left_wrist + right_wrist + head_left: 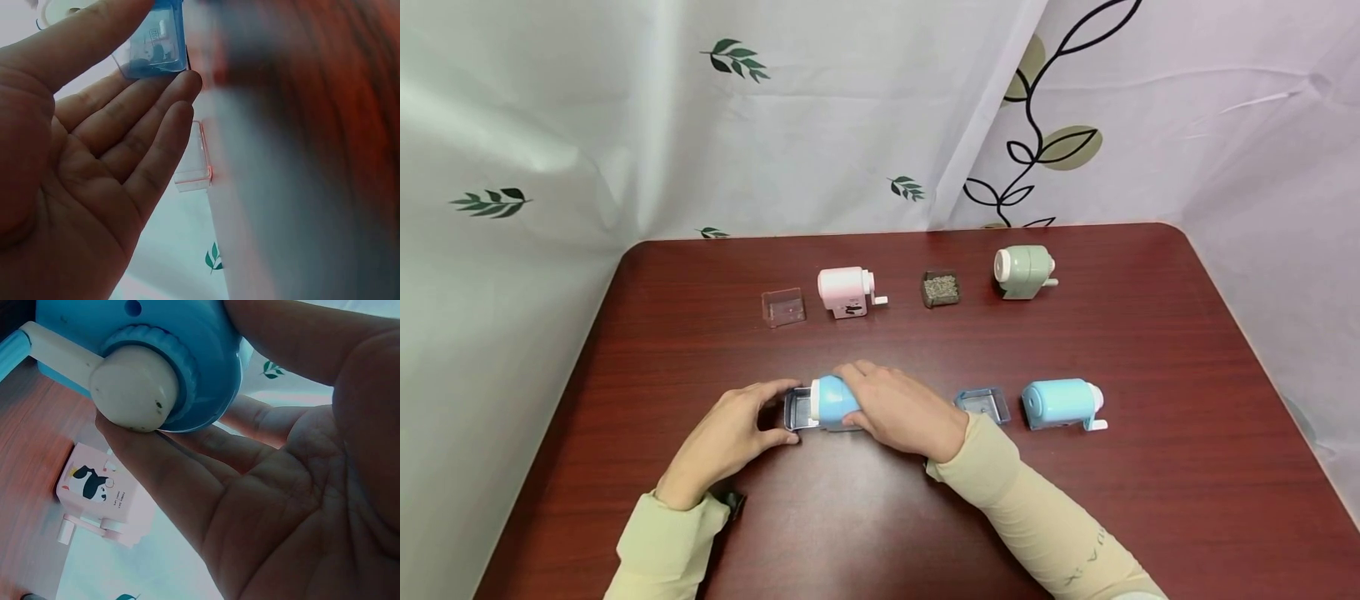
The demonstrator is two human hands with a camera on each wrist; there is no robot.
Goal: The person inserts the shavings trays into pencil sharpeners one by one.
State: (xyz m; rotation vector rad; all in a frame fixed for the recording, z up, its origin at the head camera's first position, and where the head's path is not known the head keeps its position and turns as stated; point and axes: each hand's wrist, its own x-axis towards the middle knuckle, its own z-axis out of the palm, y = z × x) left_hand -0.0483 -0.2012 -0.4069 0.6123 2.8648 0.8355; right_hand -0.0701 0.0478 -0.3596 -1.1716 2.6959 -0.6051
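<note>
My right hand (898,408) grips the body of a blue pencil sharpener (835,402) from above. Its white crank knob (134,387) shows close up in the right wrist view, with the thumb on one side of the body and fingers on the other. A clear bluish drawer (801,408) sticks out from the sharpener's left end. My left hand (726,433) holds this drawer by its sides, thumb at the near side and fingertips at the far side. In the left wrist view, the thumb covers part of the drawer (156,47).
Behind stand a pink sharpener (842,287) beside a clear drawer (784,308), and a green sharpener (1026,271) right of a drawer of shavings (941,288). Another blue sharpener (1062,403) and its clear drawer (985,404) lie at right. A patterned curtain (820,125) hangs behind the table.
</note>
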